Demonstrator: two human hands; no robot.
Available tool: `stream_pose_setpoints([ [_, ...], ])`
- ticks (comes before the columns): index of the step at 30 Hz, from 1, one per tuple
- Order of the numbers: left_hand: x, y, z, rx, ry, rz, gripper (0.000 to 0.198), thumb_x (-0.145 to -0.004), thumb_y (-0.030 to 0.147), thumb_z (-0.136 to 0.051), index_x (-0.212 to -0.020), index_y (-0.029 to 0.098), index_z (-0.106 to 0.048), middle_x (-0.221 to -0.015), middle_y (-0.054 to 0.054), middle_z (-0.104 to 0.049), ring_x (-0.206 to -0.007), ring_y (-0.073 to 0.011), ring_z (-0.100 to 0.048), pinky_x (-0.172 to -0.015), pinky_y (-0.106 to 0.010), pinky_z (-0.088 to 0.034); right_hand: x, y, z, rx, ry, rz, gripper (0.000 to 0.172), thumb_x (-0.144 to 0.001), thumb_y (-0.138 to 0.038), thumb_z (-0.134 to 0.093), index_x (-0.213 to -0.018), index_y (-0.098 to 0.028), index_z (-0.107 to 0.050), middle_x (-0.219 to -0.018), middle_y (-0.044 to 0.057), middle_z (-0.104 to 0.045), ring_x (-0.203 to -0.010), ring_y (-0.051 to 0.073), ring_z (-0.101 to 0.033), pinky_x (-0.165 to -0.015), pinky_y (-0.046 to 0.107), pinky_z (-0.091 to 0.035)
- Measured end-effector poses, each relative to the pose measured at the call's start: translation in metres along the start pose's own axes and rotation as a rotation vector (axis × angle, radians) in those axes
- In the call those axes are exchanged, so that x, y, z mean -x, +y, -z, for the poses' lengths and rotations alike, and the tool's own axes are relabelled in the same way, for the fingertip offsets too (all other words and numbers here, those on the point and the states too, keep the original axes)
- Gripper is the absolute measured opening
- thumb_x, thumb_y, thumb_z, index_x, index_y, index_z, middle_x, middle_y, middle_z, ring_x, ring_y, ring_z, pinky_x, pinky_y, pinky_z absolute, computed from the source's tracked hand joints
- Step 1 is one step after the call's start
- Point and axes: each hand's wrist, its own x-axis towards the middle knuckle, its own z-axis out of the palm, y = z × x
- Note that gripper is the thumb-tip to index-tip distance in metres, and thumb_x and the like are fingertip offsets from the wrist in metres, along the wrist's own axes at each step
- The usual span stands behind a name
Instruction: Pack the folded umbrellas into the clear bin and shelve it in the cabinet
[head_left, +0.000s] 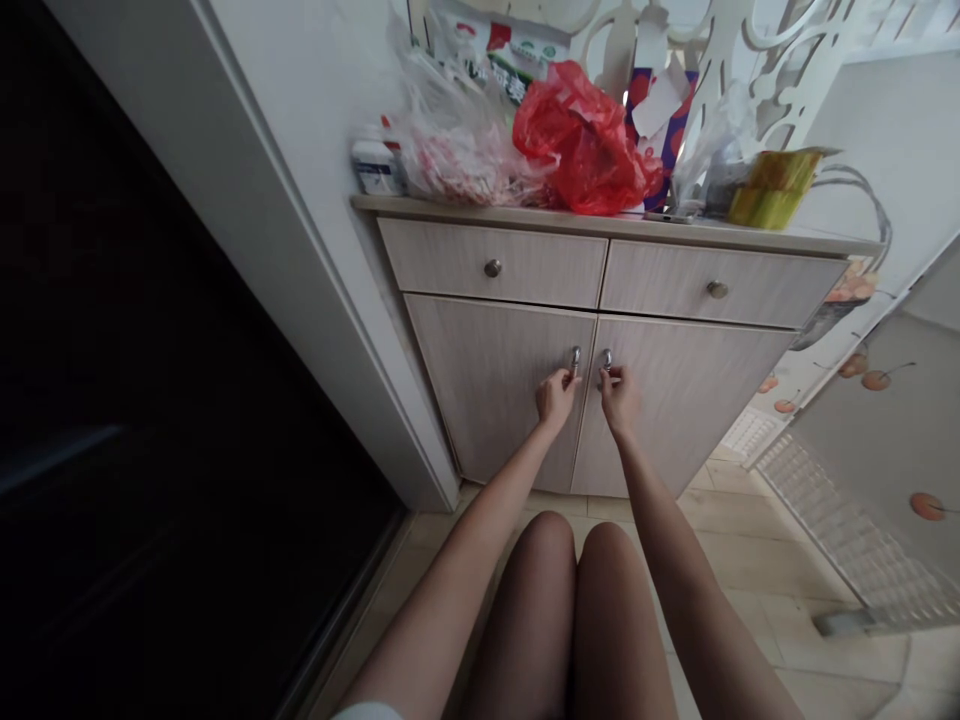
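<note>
A pale wood-grain cabinet stands in front of me, its left door (495,370) and right door (697,390) both closed. My left hand (556,398) is closed on the left door's metal handle (576,357), fingers pinched at its lower end. The right door's handle (607,357) is gripped the same way by my right hand (620,400). Both hands sit close together on either side of the gap between the doors. The lower parts of the handles are hidden by my fingers.
Two drawers with round knobs, the left knob (493,268) and right knob (718,289), lie above the doors. On the cabinet top are a red plastic bag (577,140), a clear bag (465,150), a white bottle (376,165) and a yellow package (776,188). My knees (577,560) are below.
</note>
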Motion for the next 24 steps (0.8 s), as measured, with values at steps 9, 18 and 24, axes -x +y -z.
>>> stream_pose_setpoints([
  [9,-0.014,0.000,-0.006,0.003,-0.013,-0.004,0.013,-0.092,0.029,-0.069,-0.096,0.018,-0.074,-0.096,-0.010,-0.077,-0.088,-0.0200,-0.070,-0.078,-0.027,-0.045,-0.016,0.001,-0.012,0.026,0.005,-0.021,0.043,-0.091,-0.058,-0.047,-0.090,-0.018,-0.063,-0.082,0.009,-0.071,-0.069,0.021,-0.063,-0.066,0.030,-0.041],
  [18,-0.020,-0.003,-0.011,-0.022,-0.009,-0.029,0.014,-0.093,0.030,-0.068,-0.096,0.018,-0.075,-0.095,-0.010,-0.077,-0.087,-0.0200,-0.070,-0.077,-0.027,-0.044,-0.016,0.004,-0.016,0.061,0.027,0.006,0.045,-0.092,-0.058,-0.044,-0.093,-0.017,-0.063,-0.080,0.010,-0.071,-0.070,0.022,-0.063,-0.067,0.030,-0.041],
  [24,-0.020,0.000,-0.010,-0.073,-0.018,-0.057,0.015,-0.094,0.029,-0.067,-0.097,0.016,-0.074,-0.097,-0.012,-0.077,-0.089,-0.0208,-0.069,-0.078,-0.028,-0.043,-0.013,0.002,-0.019,0.076,0.039,0.014,0.048,-0.094,-0.059,-0.039,-0.094,-0.017,-0.063,-0.085,0.012,-0.071,-0.074,0.023,-0.063,-0.069,0.031,-0.041],
])
